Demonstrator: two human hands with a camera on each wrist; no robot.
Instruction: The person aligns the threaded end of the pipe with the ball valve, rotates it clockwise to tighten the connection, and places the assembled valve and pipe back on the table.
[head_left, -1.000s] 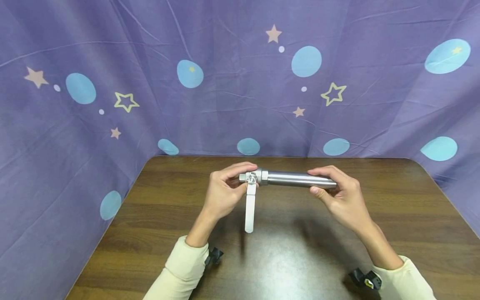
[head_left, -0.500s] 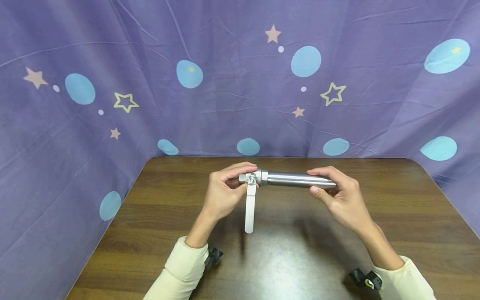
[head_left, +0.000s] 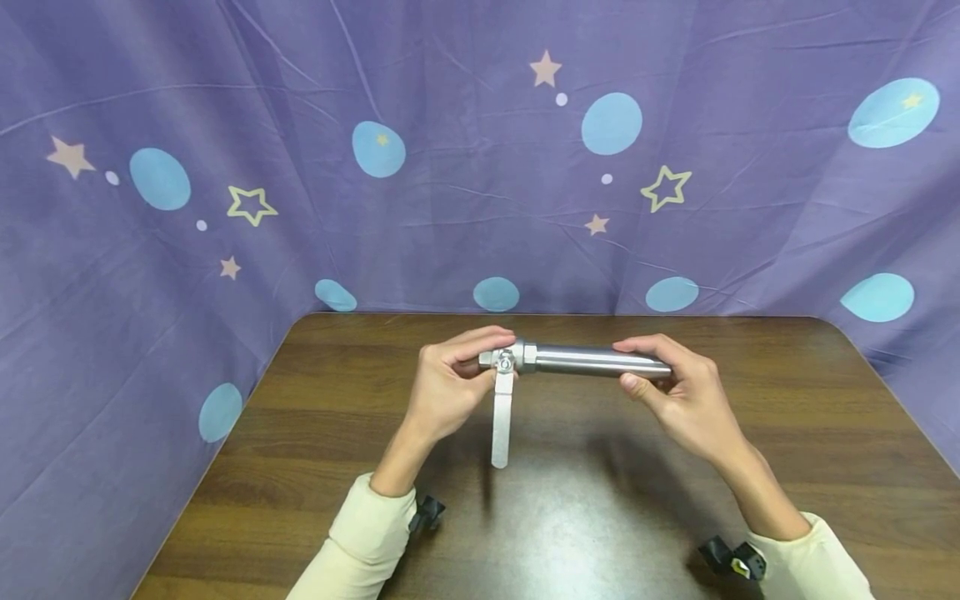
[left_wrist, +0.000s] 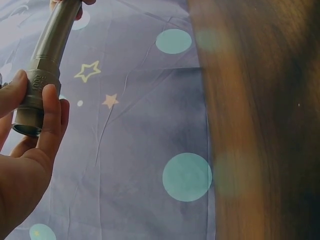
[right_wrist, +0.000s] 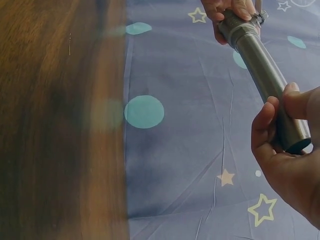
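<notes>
A silver ball valve (head_left: 506, 360) is joined at its right side to a shiny metal pipe (head_left: 577, 359), and both are held level above the table. My left hand (head_left: 450, 387) grips the valve body, fingers over its top and thumb below. From the valve's front a flat lever handle (head_left: 502, 425) points down toward me. Near the pipe's far right end, my right hand (head_left: 686, 396) holds it between thumb and fingers. The left wrist view shows the valve's round open end (left_wrist: 27, 129) beside the fingers. In the right wrist view the pipe's end (right_wrist: 298, 145) lies within the hand.
Beneath the hands lies a brown wooden table (head_left: 315, 467) with a bright patch of reflected light. A purple curtain (head_left: 465, 192) with stars and blue dots stands along the table's back and sides. Black wrist mounts (head_left: 427, 515) sit by both cuffs.
The lever handle has shifted very slightly, with its lower end a touch to the right and lower. Both hands keep their hold on the valve and pipe.
</notes>
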